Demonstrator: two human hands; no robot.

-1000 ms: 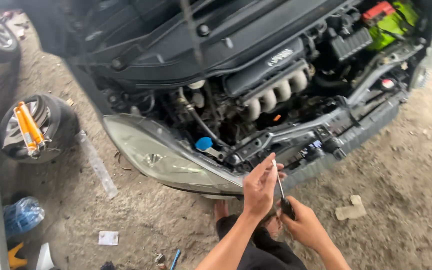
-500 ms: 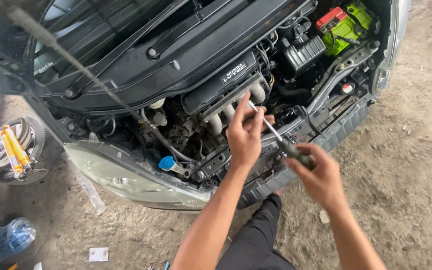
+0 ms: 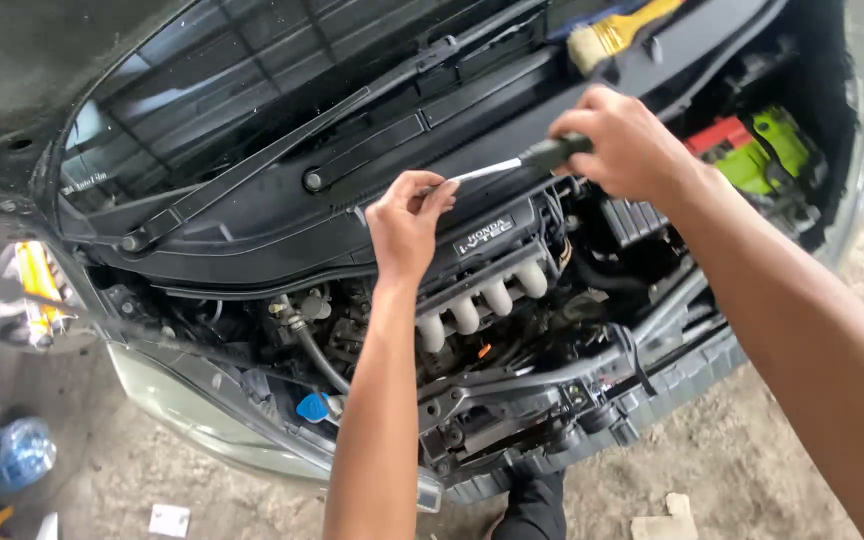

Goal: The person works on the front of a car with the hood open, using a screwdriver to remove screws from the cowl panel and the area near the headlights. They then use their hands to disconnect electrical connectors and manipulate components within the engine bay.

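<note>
My right hand [image 3: 632, 145] grips the dark handle of a screwdriver [image 3: 522, 160] above the open engine bay of a car. Its metal shaft runs left to my left hand [image 3: 407, 225], whose fingers pinch the shaft near the tip. The tip sits at the black plastic cowl panel [image 3: 282, 235] below the windscreen wipers [image 3: 282, 140]. Under my hands lie the black engine cover and silver intake manifold pipes [image 3: 482, 300].
A paintbrush [image 3: 612, 30] rests on the cowl at the top. A red and green battery [image 3: 752, 150] sits at the right. A blue cap [image 3: 312, 407] shows low in the bay. On the ground at left lie a wheel [image 3: 27, 300] and a blue bag [image 3: 10, 455].
Both hands rose with the screwdriver from the front crossmember up to the cowl panel by the wipers. The view moved closer over the engine bay.
</note>
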